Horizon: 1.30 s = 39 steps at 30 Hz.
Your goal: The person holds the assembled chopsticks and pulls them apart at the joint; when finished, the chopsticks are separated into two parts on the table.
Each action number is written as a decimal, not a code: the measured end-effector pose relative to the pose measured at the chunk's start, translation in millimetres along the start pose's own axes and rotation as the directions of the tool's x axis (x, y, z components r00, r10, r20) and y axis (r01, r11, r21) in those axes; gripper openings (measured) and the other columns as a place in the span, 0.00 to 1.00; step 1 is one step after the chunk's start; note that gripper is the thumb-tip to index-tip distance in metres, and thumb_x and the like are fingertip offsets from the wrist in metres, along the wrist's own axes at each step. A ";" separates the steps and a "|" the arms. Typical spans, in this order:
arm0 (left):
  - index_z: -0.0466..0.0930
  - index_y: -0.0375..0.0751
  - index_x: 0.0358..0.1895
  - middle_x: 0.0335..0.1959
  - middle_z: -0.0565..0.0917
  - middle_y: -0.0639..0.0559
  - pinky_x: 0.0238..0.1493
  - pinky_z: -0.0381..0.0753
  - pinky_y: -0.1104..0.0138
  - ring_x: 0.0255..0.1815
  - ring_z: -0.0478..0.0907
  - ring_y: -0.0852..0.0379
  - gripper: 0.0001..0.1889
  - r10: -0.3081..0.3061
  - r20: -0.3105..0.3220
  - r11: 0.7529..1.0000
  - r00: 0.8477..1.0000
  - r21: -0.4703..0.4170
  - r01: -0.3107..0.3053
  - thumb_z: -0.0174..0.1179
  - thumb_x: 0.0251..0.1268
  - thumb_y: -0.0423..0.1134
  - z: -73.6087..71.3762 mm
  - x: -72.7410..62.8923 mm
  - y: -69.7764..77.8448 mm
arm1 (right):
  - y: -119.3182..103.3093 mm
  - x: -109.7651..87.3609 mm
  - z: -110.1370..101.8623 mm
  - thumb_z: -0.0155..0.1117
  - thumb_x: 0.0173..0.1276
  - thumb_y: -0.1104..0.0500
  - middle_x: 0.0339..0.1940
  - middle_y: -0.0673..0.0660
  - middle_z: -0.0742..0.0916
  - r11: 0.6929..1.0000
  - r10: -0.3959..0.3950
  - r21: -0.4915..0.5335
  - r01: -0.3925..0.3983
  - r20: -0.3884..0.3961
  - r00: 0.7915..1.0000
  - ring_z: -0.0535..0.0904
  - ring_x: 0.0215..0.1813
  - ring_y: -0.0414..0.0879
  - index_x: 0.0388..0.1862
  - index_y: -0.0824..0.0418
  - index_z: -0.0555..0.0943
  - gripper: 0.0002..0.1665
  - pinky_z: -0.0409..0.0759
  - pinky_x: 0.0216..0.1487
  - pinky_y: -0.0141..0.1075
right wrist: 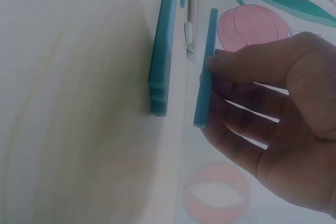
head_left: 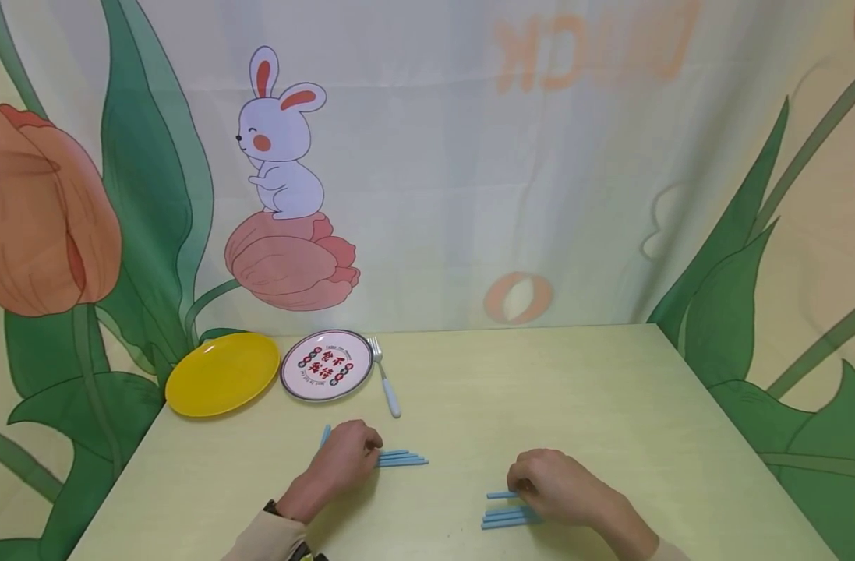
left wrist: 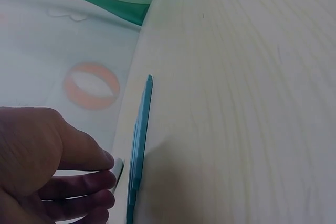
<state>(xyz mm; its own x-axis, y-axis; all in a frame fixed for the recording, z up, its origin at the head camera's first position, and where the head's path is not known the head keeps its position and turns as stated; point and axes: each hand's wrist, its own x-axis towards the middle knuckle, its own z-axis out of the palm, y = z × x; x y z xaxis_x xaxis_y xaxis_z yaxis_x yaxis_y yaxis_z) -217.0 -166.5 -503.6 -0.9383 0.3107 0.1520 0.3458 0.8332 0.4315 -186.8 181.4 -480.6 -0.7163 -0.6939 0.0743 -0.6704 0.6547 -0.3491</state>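
Note:
My right hand [head_left: 563, 487] pinches a short blue stick [right wrist: 207, 72] between thumb and fingers, raised a little above the table. Beneath it lies a pile of several matching blue sticks [head_left: 504, 519], side by side. Over on the left, my left hand [head_left: 343, 456] hovers with loosely bent fingers beside another group of blue sticks [left wrist: 140, 140]; nothing shows between its fingertips. Past the back of that hand pokes the end of a slanted blue stick [head_left: 325, 435], its other part hidden.
At the back left of the pale table [head_left: 574, 389] are a yellow plate [head_left: 224, 374], a white patterned plate [head_left: 326, 366] and a fork [head_left: 387, 386] with a light handle. A printed curtain [head_left: 427, 156] hangs along the far edge.

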 end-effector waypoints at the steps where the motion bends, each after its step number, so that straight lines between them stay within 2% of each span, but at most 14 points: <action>1: 0.88 0.38 0.33 0.30 0.84 0.52 0.40 0.79 0.61 0.35 0.79 0.56 0.06 -0.006 -0.002 1.000 1.000 0.001 0.006 0.63 0.54 0.30 -0.7 -1.3 -0.7 | 0.2 -0.3 0.4 0.64 0.61 0.67 0.26 0.39 0.82 1.000 0.000 -0.001 0.000 0.000 1.000 0.72 0.30 0.29 0.29 0.54 0.85 0.08 0.77 0.35 0.28; 9: 0.87 0.39 0.34 0.31 0.82 0.54 0.40 0.78 0.60 0.34 0.77 0.58 0.06 -0.084 0.021 0.996 0.996 -0.018 0.084 0.64 0.54 0.31 -5.5 -10.9 -7.9 | 1.0 -0.4 1.0 0.64 0.61 0.67 0.26 0.39 0.82 1.000 0.003 -0.003 -0.003 0.003 1.000 0.72 0.30 0.29 0.29 0.53 0.86 0.09 0.76 0.35 0.28; 15: 0.87 0.40 0.32 0.29 0.82 0.55 0.39 0.78 0.62 0.33 0.76 0.59 0.04 -0.096 0.012 0.995 0.995 -0.022 0.096 0.65 0.54 0.30 -8.4 -18.1 -11.7 | 0.3 0.2 1.0 0.64 0.61 0.67 0.26 0.39 0.82 1.000 -0.007 -0.005 0.007 0.000 1.000 0.71 0.30 0.29 0.29 0.54 0.85 0.09 0.76 0.35 0.28; 27: 0.86 0.41 0.35 0.28 0.80 0.56 0.35 0.75 0.65 0.31 0.74 0.61 0.04 -0.141 -0.008 0.990 0.990 -0.013 0.141 0.67 0.55 0.32 -13.2 -31.5 -12.0 | 2.1 0.7 4.5 0.64 0.61 0.67 0.28 0.40 0.83 1.000 -0.003 -0.004 0.003 0.013 1.000 0.74 0.31 0.29 0.29 0.54 0.86 0.09 0.78 0.36 0.30; 39: 0.85 0.42 0.37 0.30 0.81 0.56 0.37 0.75 0.63 0.31 0.73 0.61 0.06 -0.242 -0.022 0.970 0.970 -0.018 0.242 0.68 0.55 0.33 -15.0 -50.2 -13.4 | 1.4 0.4 4.0 0.66 0.61 0.66 0.28 0.39 0.85 1.000 0.009 0.003 -0.009 0.045 0.999 0.75 0.32 0.29 0.28 0.53 0.86 0.09 0.78 0.37 0.31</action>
<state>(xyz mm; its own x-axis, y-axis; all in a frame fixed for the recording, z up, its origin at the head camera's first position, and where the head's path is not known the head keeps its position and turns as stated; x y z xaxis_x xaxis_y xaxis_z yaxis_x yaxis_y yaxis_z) -174.7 -200.1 -503.6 -0.9940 0.0894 0.0622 0.1083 0.8754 0.4712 -187.3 180.8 -484.8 -0.7129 -0.7006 0.0288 -0.6630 0.6602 -0.3529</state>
